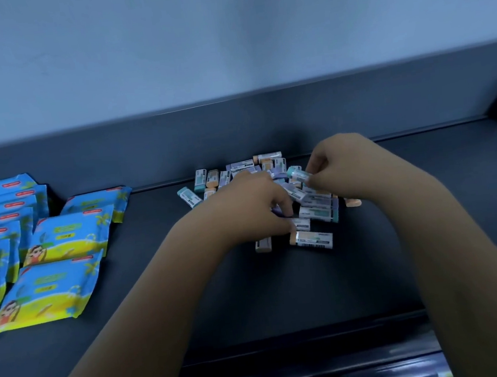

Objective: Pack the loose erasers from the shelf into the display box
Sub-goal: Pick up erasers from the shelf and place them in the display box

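Head view. Loose erasers [240,170] lie in a pile on the dark shelf [282,292], close to its back wall.

Left hand [252,206] sits on the near-left side of the pile. Its fingers are curled and a purple eraser [276,212] is pinched between fingers and thumb.

Right hand [343,169] is at the pile's right side, fingertips pinching a teal-capped eraser [298,174] lifted just above the pile.

An orange-ended eraser [311,240] lies at the pile's near edge. Blue packets [62,235] lie well left of the pile.
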The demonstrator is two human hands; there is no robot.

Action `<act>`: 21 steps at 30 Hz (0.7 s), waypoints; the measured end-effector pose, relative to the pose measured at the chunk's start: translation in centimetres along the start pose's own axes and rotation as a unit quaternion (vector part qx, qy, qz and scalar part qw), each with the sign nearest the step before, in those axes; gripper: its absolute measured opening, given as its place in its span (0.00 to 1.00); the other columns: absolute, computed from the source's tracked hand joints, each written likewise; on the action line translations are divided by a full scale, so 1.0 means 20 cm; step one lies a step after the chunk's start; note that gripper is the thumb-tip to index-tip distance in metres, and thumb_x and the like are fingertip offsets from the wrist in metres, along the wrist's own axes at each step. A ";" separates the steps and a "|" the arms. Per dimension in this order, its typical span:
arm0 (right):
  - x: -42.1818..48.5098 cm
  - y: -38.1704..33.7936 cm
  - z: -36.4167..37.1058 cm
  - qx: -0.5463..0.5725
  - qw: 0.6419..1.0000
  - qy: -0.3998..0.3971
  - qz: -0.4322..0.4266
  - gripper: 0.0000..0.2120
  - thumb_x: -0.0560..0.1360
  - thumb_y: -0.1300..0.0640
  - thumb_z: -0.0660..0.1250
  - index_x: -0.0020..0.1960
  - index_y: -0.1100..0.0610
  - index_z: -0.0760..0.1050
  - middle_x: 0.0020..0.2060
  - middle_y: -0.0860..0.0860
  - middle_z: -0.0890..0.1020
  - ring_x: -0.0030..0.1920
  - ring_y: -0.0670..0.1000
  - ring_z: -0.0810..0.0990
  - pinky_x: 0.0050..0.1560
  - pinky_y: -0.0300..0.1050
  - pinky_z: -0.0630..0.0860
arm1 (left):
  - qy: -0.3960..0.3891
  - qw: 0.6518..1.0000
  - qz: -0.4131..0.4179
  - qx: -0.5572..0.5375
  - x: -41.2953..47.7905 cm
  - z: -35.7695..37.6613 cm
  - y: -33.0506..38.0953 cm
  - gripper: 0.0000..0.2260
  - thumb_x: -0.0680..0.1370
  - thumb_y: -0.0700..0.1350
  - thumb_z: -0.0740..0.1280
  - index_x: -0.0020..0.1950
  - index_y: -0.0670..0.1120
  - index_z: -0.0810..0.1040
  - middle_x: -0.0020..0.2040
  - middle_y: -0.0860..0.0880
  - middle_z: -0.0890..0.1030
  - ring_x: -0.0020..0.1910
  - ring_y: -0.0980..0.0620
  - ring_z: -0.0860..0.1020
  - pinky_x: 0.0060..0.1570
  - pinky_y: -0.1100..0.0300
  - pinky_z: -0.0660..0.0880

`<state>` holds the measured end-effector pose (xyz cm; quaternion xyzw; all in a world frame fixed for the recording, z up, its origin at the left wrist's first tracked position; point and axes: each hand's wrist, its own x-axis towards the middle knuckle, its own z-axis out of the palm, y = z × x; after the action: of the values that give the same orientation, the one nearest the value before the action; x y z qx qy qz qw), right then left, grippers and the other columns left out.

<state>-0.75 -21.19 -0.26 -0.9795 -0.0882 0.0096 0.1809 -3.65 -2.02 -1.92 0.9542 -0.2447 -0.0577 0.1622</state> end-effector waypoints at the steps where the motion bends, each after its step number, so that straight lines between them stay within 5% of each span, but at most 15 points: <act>1: -0.01 0.00 0.00 0.001 1.000 0.002 -0.007 0.01 0.73 0.53 0.72 0.42 0.49 0.81 0.42 0.48 0.85 0.44 0.50 0.82 0.43 0.44 0.78 | -0.001 1.000 -0.004 -0.001 0.00 0.00 -0.01 0.08 0.74 0.56 0.74 0.51 0.56 0.86 0.51 0.55 0.76 0.58 0.50 0.71 0.59 0.48 0.74; 9: -0.08 -0.04 -0.03 0.035 0.998 0.046 -0.021 0.03 0.66 0.50 0.72 0.40 0.45 0.80 0.36 0.42 0.82 0.29 0.51 0.84 0.31 0.51 0.83 | -0.039 0.999 0.016 0.026 0.01 -0.03 -0.06 0.09 0.73 0.55 0.76 0.52 0.60 0.84 0.56 0.57 0.75 0.59 0.51 0.67 0.62 0.46 0.72; 13: -0.09 -0.06 -0.02 0.039 0.997 0.056 -0.031 0.04 0.68 0.51 0.73 0.43 0.47 0.82 0.37 0.42 0.82 0.34 0.44 0.80 0.35 0.51 0.84 | -0.029 0.998 0.020 0.057 0.00 -0.02 -0.04 0.09 0.71 0.54 0.77 0.51 0.58 0.85 0.54 0.57 0.76 0.58 0.50 0.68 0.59 0.47 0.74; 18: -0.14 -0.03 -0.03 0.156 0.985 0.073 -0.017 0.02 0.68 0.54 0.74 0.40 0.48 0.83 0.33 0.44 0.83 0.25 0.46 0.78 0.29 0.56 0.83 | 0.033 0.997 -0.011 0.075 -0.07 -0.08 -0.03 0.10 0.70 0.51 0.72 0.50 0.56 0.83 0.52 0.57 0.78 0.55 0.51 0.72 0.55 0.49 0.76; 21: -0.19 0.00 -0.04 0.219 0.971 0.091 -0.018 0.03 0.70 0.57 0.75 0.40 0.49 0.84 0.33 0.45 0.83 0.29 0.55 0.81 0.28 0.58 0.82 | 0.096 0.992 -0.035 0.071 -0.14 -0.15 -0.03 0.09 0.71 0.50 0.71 0.51 0.57 0.81 0.50 0.58 0.79 0.52 0.56 0.76 0.50 0.56 0.76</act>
<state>-4.38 -22.21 0.48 -0.9110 -0.0851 -0.0642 0.3984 -5.27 0.68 0.82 0.9724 -0.1981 0.0466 0.1144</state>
